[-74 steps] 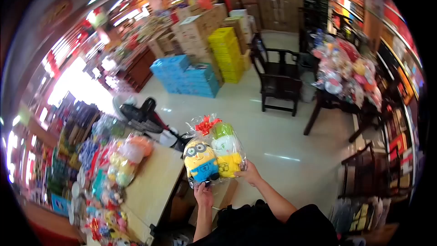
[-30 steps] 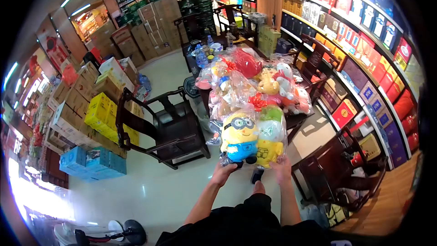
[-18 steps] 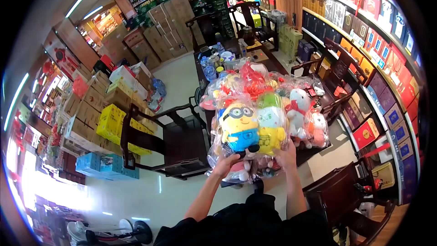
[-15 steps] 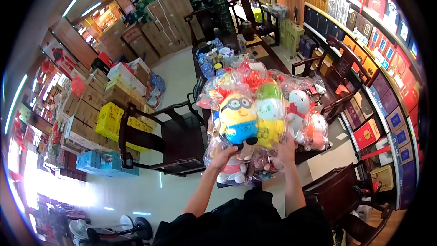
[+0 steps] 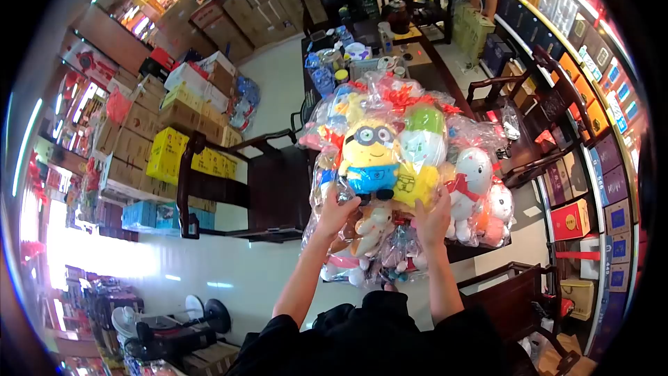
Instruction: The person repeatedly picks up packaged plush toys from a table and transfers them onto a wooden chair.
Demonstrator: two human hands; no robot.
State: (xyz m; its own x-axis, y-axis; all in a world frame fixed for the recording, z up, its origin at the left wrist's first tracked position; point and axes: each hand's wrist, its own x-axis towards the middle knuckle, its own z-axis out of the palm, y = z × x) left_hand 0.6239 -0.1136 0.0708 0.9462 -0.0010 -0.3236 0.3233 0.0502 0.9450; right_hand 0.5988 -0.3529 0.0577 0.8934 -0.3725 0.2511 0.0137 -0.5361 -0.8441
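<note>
A yellow Minion plush toy (image 5: 371,157) with goggles and blue overalls lies on a heap of plastic-wrapped plush toys (image 5: 376,233). My left hand (image 5: 337,214) grips its lower left side by the foot. Beside it is a white-faced plush toy (image 5: 422,146) with a green top and yellow lower body. My right hand (image 5: 433,219) holds that toy's lower right edge, fingers curled on the wrap. To the right sit a white plush toy with a red scarf (image 5: 472,174) and a white-and-orange plush toy (image 5: 497,209). Clear film covers them, partly hiding the toys underneath.
The heap rests on a dark wooden table (image 5: 445,87) with bottles (image 5: 321,73) at its far end. Wooden chairs stand left (image 5: 271,188) and right (image 5: 508,292). Stacked cartons (image 5: 139,139) line the left, shelves of boxes (image 5: 612,167) the right.
Both hands and the two held toys have moved up and away from my body in the view. More of the heap below them now shows. The camera view has also shifted.
</note>
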